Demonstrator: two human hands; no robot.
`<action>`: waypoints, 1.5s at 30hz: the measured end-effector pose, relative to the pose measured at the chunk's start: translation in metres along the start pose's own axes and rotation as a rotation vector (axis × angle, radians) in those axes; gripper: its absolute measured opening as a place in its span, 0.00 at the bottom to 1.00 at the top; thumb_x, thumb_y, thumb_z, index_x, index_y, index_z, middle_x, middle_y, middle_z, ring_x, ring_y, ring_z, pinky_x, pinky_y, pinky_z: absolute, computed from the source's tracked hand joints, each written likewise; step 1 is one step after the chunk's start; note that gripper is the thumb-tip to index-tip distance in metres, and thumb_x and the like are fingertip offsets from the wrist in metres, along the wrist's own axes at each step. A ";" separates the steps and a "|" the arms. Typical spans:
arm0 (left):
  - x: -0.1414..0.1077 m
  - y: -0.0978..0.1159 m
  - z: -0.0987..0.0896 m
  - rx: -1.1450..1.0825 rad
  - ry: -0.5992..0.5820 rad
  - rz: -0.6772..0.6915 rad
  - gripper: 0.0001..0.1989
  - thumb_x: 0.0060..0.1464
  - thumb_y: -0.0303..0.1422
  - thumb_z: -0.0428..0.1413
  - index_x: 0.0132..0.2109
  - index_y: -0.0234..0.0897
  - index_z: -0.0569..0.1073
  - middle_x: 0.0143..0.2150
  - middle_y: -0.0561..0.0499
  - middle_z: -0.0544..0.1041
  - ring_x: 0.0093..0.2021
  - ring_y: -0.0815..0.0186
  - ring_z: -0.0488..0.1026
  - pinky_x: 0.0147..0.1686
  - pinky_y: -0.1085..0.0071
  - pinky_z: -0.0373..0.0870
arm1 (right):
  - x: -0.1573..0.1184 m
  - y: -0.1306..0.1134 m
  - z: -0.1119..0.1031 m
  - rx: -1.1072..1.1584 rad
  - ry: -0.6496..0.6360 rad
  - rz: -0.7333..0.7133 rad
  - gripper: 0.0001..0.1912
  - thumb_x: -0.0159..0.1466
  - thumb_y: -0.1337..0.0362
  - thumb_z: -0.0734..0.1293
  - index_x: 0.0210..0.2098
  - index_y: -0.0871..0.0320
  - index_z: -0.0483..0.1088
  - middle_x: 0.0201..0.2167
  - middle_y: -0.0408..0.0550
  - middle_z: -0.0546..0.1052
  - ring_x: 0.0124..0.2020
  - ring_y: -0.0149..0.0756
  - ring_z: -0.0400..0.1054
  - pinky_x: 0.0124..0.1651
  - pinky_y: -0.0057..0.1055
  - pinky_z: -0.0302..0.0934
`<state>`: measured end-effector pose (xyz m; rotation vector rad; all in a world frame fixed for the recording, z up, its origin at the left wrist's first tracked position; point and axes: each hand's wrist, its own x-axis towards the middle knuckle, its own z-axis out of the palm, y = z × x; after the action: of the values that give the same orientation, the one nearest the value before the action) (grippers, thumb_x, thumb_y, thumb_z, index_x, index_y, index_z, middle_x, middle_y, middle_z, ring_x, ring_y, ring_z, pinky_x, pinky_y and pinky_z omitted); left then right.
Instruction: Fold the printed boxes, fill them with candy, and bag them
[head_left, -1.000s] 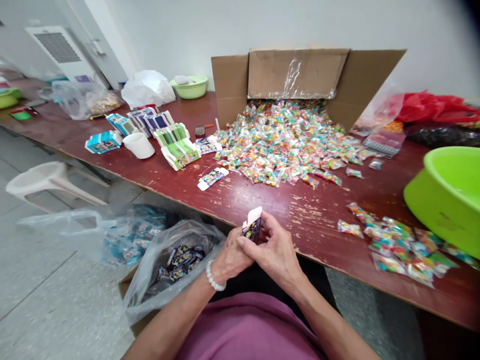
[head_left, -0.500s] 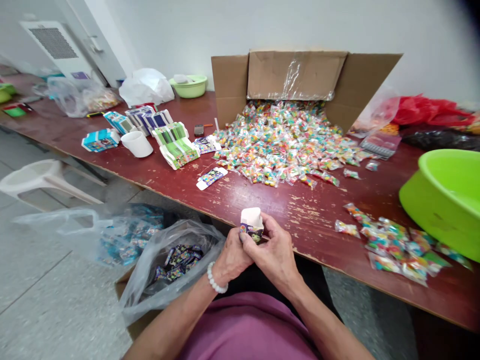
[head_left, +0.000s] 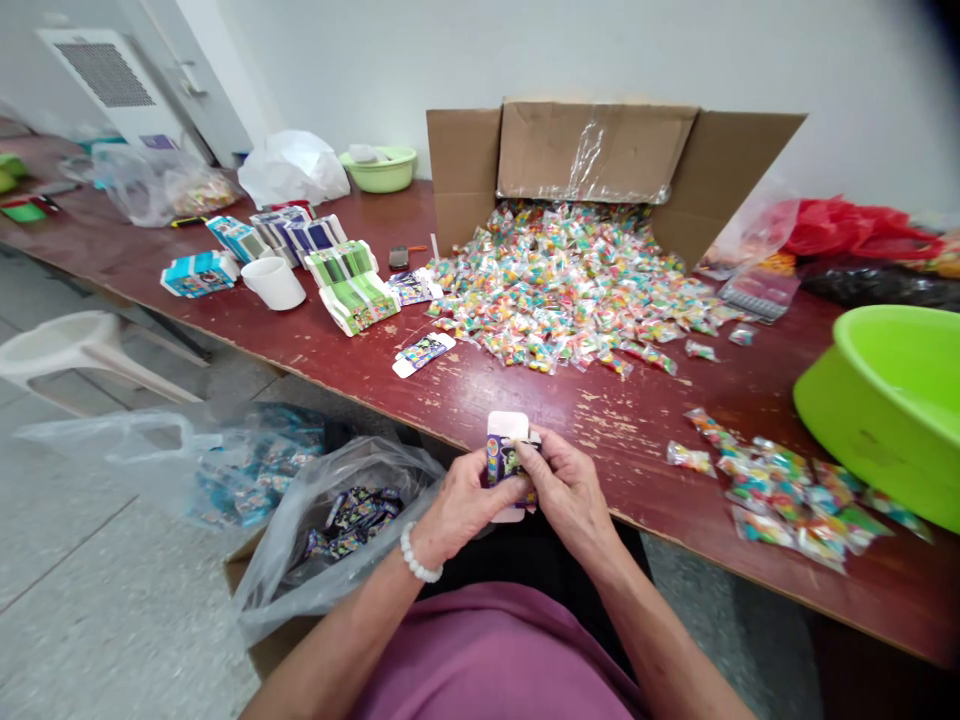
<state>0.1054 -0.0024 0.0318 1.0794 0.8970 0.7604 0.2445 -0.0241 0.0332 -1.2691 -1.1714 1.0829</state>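
Note:
Between my two hands is a small dark purple candy box (head_left: 504, 455) with printed pictures and a white end flap standing up at its top. My left hand (head_left: 463, 500) grips its left side and lower part. Fingers and thumb of my right hand (head_left: 566, 488) are closed on its right edge, the thumb across the front. Another white flap shows below my left thumb. A flattened box of similar print (head_left: 424, 353) lies on the table ahead. Beyond it spreads a big heap of wrapped candies (head_left: 570, 290) out of a cardboard carton (head_left: 592, 150).
Stacks of green flat boxes (head_left: 352, 285) stand at left by a white cup (head_left: 274, 284). A green basin (head_left: 885, 400) and loose candy packets (head_left: 787, 490) sit at right. Below the table edge, a plastic-lined carton (head_left: 270, 570) holds filled purple packs (head_left: 356, 520). A white stool (head_left: 90, 345) is at left.
The box has turned in my hands: its open white top showed before, and now its printed face and upright flap do. My hands have shifted their grip on it.

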 end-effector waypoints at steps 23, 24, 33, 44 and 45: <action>-0.013 -0.001 -0.018 0.055 0.073 0.093 0.11 0.56 0.38 0.60 0.42 0.37 0.75 0.38 0.50 0.78 0.35 0.68 0.72 0.37 0.74 0.69 | 0.007 0.004 -0.009 0.253 -0.011 0.156 0.22 0.51 0.53 0.78 0.41 0.56 0.76 0.29 0.43 0.78 0.30 0.34 0.71 0.37 0.31 0.66; -0.013 -0.001 -0.019 0.085 0.075 0.109 0.10 0.55 0.38 0.61 0.41 0.36 0.74 0.37 0.50 0.77 0.36 0.68 0.72 0.37 0.74 0.69 | 0.006 0.005 -0.010 0.214 -0.055 0.133 0.20 0.53 0.53 0.77 0.42 0.56 0.76 0.30 0.44 0.78 0.31 0.35 0.71 0.38 0.31 0.66; -0.015 -0.001 -0.018 -0.260 -0.084 -0.219 0.25 0.56 0.52 0.56 0.51 0.39 0.65 0.33 0.50 0.77 0.24 0.66 0.75 0.23 0.72 0.70 | 0.003 0.007 -0.011 -0.182 -0.076 -0.176 0.09 0.65 0.57 0.67 0.37 0.54 0.78 0.32 0.47 0.77 0.33 0.37 0.71 0.37 0.32 0.64; -0.004 -0.008 -0.011 -0.109 0.047 -0.193 0.38 0.54 0.63 0.45 0.46 0.31 0.74 0.25 0.49 0.75 0.16 0.69 0.70 0.15 0.75 0.65 | 0.015 -0.001 -0.006 -0.179 -0.200 0.011 0.11 0.63 0.57 0.68 0.36 0.58 0.76 0.26 0.46 0.79 0.23 0.33 0.71 0.29 0.29 0.64; -0.004 -0.008 -0.011 -0.095 0.049 -0.183 0.38 0.55 0.63 0.45 0.45 0.30 0.74 0.25 0.48 0.76 0.16 0.69 0.70 0.15 0.75 0.65 | 0.016 -0.003 -0.006 -0.143 -0.206 0.039 0.11 0.63 0.57 0.68 0.35 0.59 0.76 0.25 0.45 0.78 0.22 0.32 0.70 0.28 0.28 0.63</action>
<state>0.0941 -0.0038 0.0228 0.8850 0.9772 0.6719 0.2516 -0.0089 0.0372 -1.3179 -1.4046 1.1983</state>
